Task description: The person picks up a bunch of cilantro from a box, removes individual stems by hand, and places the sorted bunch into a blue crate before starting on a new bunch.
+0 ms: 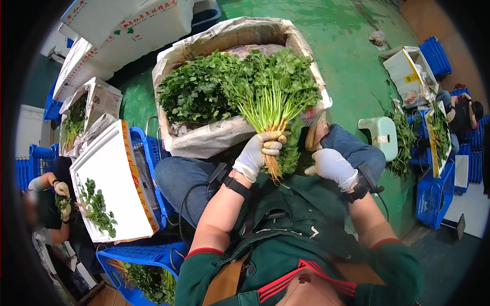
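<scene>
My left hand, in a white glove, is closed around the root end of a bunch of leafy green herbs. The stems fan out away from me and thin brown roots hang below the fist. Past my hands stands a box lined with newspaper, with more dark green herbs in it, partly under the held bunch. My right hand, also gloved, is over my lap to the right of the bunch. Its fingers are partly hidden against dark leaves, and what they touch is unclear.
A white foam lid with loose sprigs lies at the left, above a blue basket of herbs. A pale green stool stands at the right. One person sits far left and another far right, near crates and boxes.
</scene>
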`<state>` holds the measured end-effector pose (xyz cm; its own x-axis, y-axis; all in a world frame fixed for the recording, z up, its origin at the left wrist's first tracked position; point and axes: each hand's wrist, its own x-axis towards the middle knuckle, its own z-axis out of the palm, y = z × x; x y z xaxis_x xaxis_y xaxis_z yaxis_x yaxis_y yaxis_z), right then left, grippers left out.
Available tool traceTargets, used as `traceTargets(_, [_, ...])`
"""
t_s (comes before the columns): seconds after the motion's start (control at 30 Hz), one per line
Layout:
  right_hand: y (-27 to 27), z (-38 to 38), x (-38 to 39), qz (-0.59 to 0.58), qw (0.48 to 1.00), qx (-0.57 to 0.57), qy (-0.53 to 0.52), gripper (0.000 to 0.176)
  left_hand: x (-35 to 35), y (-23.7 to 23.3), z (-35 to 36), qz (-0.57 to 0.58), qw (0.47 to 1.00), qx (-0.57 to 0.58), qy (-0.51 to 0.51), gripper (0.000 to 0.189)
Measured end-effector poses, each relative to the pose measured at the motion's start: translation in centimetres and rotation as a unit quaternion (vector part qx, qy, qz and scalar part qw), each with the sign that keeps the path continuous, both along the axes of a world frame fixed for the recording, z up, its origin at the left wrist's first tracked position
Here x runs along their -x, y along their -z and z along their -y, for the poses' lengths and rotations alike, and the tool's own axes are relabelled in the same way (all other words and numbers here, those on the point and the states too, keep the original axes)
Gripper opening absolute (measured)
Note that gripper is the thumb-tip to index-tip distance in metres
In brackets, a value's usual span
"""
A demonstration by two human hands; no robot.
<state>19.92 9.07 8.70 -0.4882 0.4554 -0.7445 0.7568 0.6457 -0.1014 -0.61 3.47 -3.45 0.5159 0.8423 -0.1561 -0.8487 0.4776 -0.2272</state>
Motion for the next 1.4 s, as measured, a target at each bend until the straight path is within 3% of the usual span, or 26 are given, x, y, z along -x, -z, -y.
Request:
traceTargets(0.07, [0.1, -1.1, 1.8, -0.291, 0.945, -0.045, 0.142, 0.042, 0.1, 0.0, 0.2, -0.040, 0.999, -0.007, 0.009, 0.041])
traceTargets(0.13, [-0.1, -2.9, 5.7, -0.464, 0.832, -0.164, 0.256, 0.041, -0.3, -0.4, 0.2, -0.083, 0.996, -0.029, -0.014, 0.030])
traceTargets(0.2, [0.9, -6.0, 9.2, -0.476, 0.784, -0.304, 0.256, 0.035, -0.3, -0.7, 0.2, -0.123, 0.992, 0.026, -0.006, 0.022])
traceTargets(0.23, [1.8, -7.5, 10.2, -0.479, 0.781, -0.305, 0.260, 0.035, -0.2, 0.2, 0.2, -0.099, 0.995, 0.014, -0.003, 0.019])
traceTargets(0.3, [3.3, -9.2, 11.6, -0.404, 0.834, -0.241, 0.287, 0.032, -0.2, -0.1, 0.3, -0.075, 0.997, 0.008, 0.002, 0.019])
traceTargets(0.4, [3.1, -8.5, 10.6, -0.481, 0.794, -0.248, 0.277, 0.032, 0.1, -0.7, 0.1, -0.064, 0.998, 0.026, -0.008, 0.019])
traceTargets(0.47, [2.0, -7.1, 9.9, -0.499, 0.791, -0.253, 0.247, 0.024, -0.1, -0.1, 0.2, -0.059, 0.998, 0.005, -0.016, 0.032])
traceTargets(0.5, [1.9, -6.4, 9.9, -0.609, 0.716, -0.087, 0.331, 0.020, -0.1, 0.1, 0.0, -0.037, 0.999, 0.005, 0.013, 0.033])
traceTargets(0.53, [1.8, -5.8, 9.8, -0.691, 0.599, 0.079, 0.397, 0.015, -0.2, 0.0, 0.0, -0.029, 0.999, -0.003, 0.017, 0.029])
traceTargets(0.6, [0.8, -3.9, 9.5, -0.705, 0.497, 0.306, 0.403, 0.009, -0.3, -0.7, 0.0, -0.007, 1.000, -0.001, 0.003, 0.019])
traceTargets(0.77, [2.6, 0.1, 9.4, -0.489, 0.412, 0.520, 0.567, 0.018, 0.0, 1.6, 1.0, 0.069, 0.997, -0.001, -0.036, 0.019])
traceTargets(0.8, [2.7, 0.1, 8.9, -0.491, 0.408, 0.520, 0.568, 0.018, 0.2, 2.2, 1.1, 0.094, 0.995, 0.026, -0.020, 0.016])
traceTargets(0.87, [1.0, -0.1, 7.5, -0.439, 0.541, 0.539, 0.473, 0.022, -0.5, -2.0, 0.7, 0.019, 0.997, -0.040, -0.060, 0.011])
traceTargets(0.93, [-0.2, -0.4, 5.8, -0.403, 0.607, 0.559, 0.395, 0.023, -0.9, -5.5, 0.8, -0.341, 0.935, 0.088, -0.030, 0.014])
traceTargets(0.97, [-0.3, -0.6, 5.1, -0.354, 0.740, 0.473, 0.321, 0.026, -0.3, -3.1, 0.6, -0.208, 0.978, 0.020, 0.000, 0.024])
traceTargets(1.0, [-0.3, -0.9, 4.6, -0.292, 0.849, 0.371, 0.236, 0.028, 0.0, -0.9, 0.5, -0.208, 0.978, 0.019, -0.001, 0.024])
traceTargets(1.03, [0.1, -0.9, 3.9, -0.258, 0.937, 0.211, 0.105, 0.030, 0.1, -0.9, 0.2, -0.085, 0.996, 0.020, 0.004, 0.029])
traceTargets(1.07, [0.9, -1.1, 3.1, -0.247, 0.964, 0.098, 0.015, 0.030, 0.1, -0.9, 0.2, 0.040, 0.999, 0.023, 0.011, 0.034])
traceTargets(1.13, [2.2, -3.0, 2.5, -0.425, 0.901, 0.079, 0.044, 0.027, -0.1, -0.4, 0.4, 0.037, 0.999, 0.011, 0.002, 0.039])
traceTargets(1.17, [0.3, -3.3, 3.8, -0.387, 0.838, 0.215, 0.320, 0.024, -0.2, -0.2, 0.5, 0.000, 1.000, -0.001, -0.015, 0.045])
traceTargets(1.2, [0.1, -3.5, 5.2, -0.469, 0.773, 0.149, 0.399, 0.018, -0.1, -0.1, 0.5, -0.039, 0.999, -0.013, -0.033, 0.051])
traceTargets(1.23, [0.5, -4.4, 6.3, -0.487, 0.759, 0.027, 0.432, 0.021, 0.0, -0.6, 0.4, 0.022, 1.000, 0.007, 0.007, 0.024])
traceTargets(1.27, [3.1, -6.3, 7.0, -0.465, 0.779, -0.112, 0.405, 0.030, -0.1, -0.4, 0.4, 0.019, 1.000, 0.005, 0.009, 0.024])
traceTargets(1.33, [4.0, -7.6, 9.1, -0.408, 0.800, -0.204, 0.390, 0.035, -0.2, 0.2, 0.6, 0.003, 1.000, 0.009, -0.016, 0.016])
traceTargets(1.37, [4.9, -8.1, 9.4, -0.410, 0.798, -0.203, 0.393, 0.035, -0.3, 0.3, 0.6, -0.009, 1.000, 0.002, -0.022, 0.045])
traceTargets(1.4, [5.9, -8.6, 9.7, -0.423, 0.787, -0.147, 0.425, 0.035, -0.3, 0.3, 0.7, -0.011, 1.000, 0.003, -0.021, 0.045])
